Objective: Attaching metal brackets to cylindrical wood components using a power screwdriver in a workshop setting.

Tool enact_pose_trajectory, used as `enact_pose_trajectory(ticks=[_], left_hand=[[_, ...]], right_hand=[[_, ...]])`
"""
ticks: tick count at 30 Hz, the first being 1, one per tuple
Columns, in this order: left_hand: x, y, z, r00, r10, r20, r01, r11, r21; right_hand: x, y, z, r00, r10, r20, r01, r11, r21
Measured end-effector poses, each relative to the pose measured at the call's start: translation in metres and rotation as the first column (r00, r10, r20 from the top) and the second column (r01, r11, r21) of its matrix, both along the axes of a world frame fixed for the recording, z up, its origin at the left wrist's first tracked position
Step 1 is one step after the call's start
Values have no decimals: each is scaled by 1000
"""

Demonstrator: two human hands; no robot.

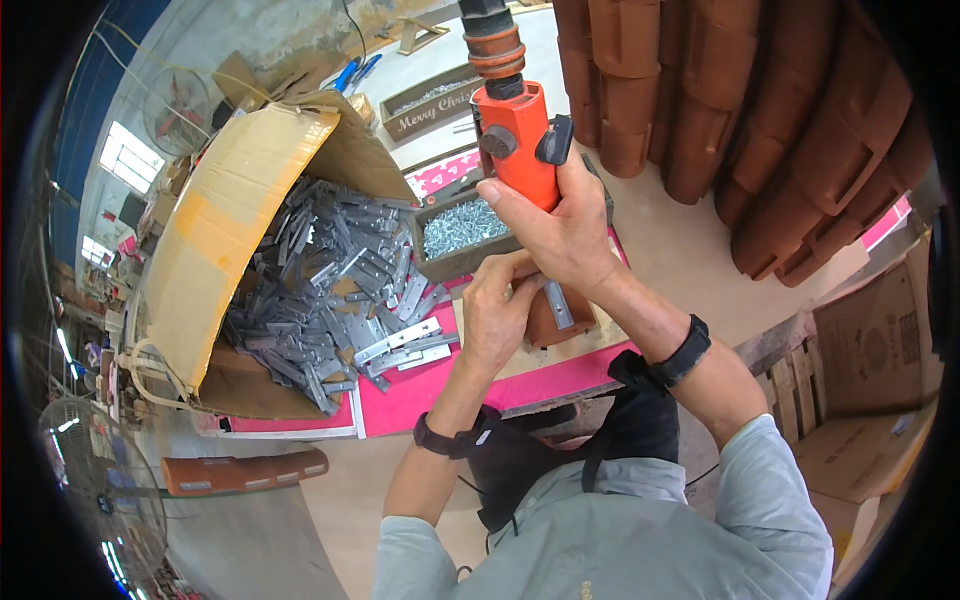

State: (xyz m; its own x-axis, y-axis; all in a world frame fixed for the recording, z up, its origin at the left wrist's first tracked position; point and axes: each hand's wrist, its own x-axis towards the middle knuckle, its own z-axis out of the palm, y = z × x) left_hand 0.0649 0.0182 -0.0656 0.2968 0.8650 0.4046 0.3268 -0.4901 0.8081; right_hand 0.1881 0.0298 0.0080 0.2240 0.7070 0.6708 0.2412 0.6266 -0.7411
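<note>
My right hand (572, 232) is wrapped round the body of an orange-red power screwdriver (515, 140), held upright with its black top end running out of view. Below it, a brown curved piece (548, 331) lies on the bench with a flat metal strip (558, 304) on its face. At the left side of this piece is my left hand (494, 308), its fingers pinched together close under the driver; what they hold, if anything, is hidden. The driver's tip is covered by my hands. Just beyond my left hand stands a wooden tray (449, 266) of small silver screws.
A tipped cardboard box (225, 235) spills metal strips (340, 280) over the pink bench top (400, 410). Stacks of brown curved pieces (690, 110) rise at the far right. Another wooden tray (432, 118) stands behind. A long brown piece (245, 473) lies lower left, near a fan (95, 500).
</note>
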Motion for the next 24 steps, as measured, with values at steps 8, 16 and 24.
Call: enact_pose_trajectory(ticks=[8,16,24], left_hand=[[1,-2,5,1000,-8,30,9,999,-35],[-1,-2,5,1000,-14,1,14,998,-57],[-7,-7,5,970,-182,-162,177,983,-43]], right_hand=[[0,3,-3,1000,-17,-4,17,998,57],[0,1,-4,999,20,-49,-19,999,26],[-3,-1,-12,994,33,-108,-30,999,26]])
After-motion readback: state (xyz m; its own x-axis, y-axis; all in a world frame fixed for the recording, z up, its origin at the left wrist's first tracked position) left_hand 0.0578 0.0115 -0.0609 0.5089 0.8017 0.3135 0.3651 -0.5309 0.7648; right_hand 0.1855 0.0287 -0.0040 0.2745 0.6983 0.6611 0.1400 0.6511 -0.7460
